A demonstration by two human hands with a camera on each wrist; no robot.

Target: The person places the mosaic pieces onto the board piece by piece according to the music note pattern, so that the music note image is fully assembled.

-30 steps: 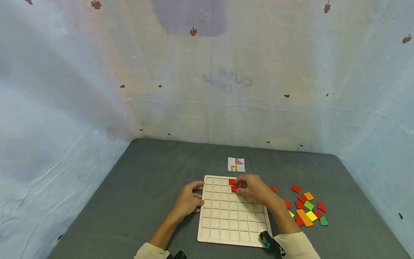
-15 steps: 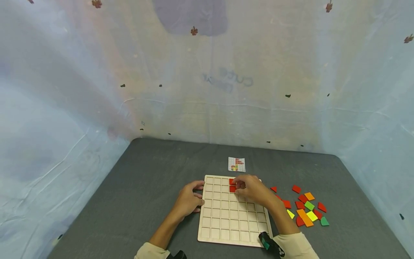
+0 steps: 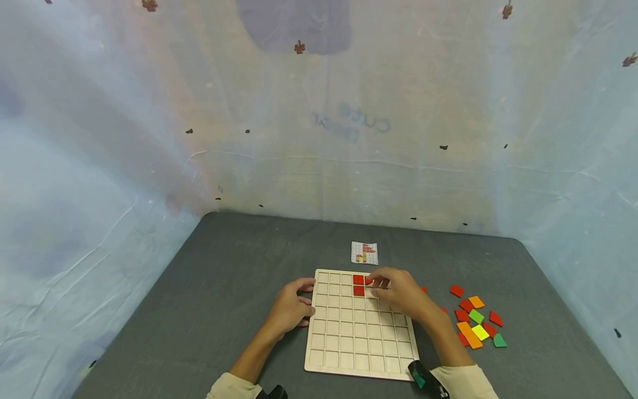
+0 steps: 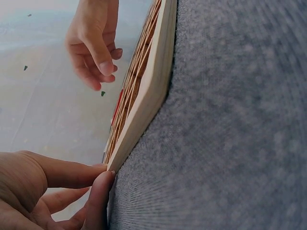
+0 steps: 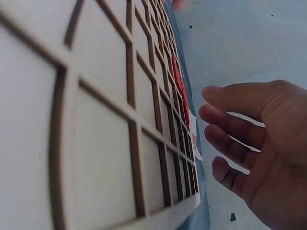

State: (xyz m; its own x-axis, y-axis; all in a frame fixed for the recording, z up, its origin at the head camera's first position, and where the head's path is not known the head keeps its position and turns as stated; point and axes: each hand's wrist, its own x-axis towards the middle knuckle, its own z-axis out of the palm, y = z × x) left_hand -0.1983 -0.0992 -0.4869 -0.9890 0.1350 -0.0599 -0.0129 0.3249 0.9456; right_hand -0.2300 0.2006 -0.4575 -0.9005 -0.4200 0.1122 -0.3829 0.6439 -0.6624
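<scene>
A pale wooden grid board (image 3: 344,332) lies on the dark cloth, its left edge pinched between the thumb and forefinger of my left hand (image 3: 289,310). The left wrist view shows that hand (image 4: 24,191) with its fingertips at the board's rim (image 4: 148,91). Red square tiles (image 3: 358,280) sit in cells of the top rows, and a further red piece (image 3: 369,280) shows partly beside my right fingertips. My right hand (image 3: 402,291) hovers over the board's upper right part. Nothing is between its loosely bent fingers in the right wrist view, where the hand (image 5: 268,134) faces the red tiles (image 5: 180,88).
A small printed card (image 3: 364,253) with a coloured grid pattern lies beyond the board. Right of the board are scattered loose tiles, among them orange (image 3: 469,335), yellow (image 3: 480,332), green (image 3: 500,341) and red (image 3: 456,291) ones. A hanging sheet (image 3: 319,183) borders the table.
My right hand has let go of a red piece in the top row and moved slightly right, uncovering more of the red tiles. The left hand stays at the board's edge.
</scene>
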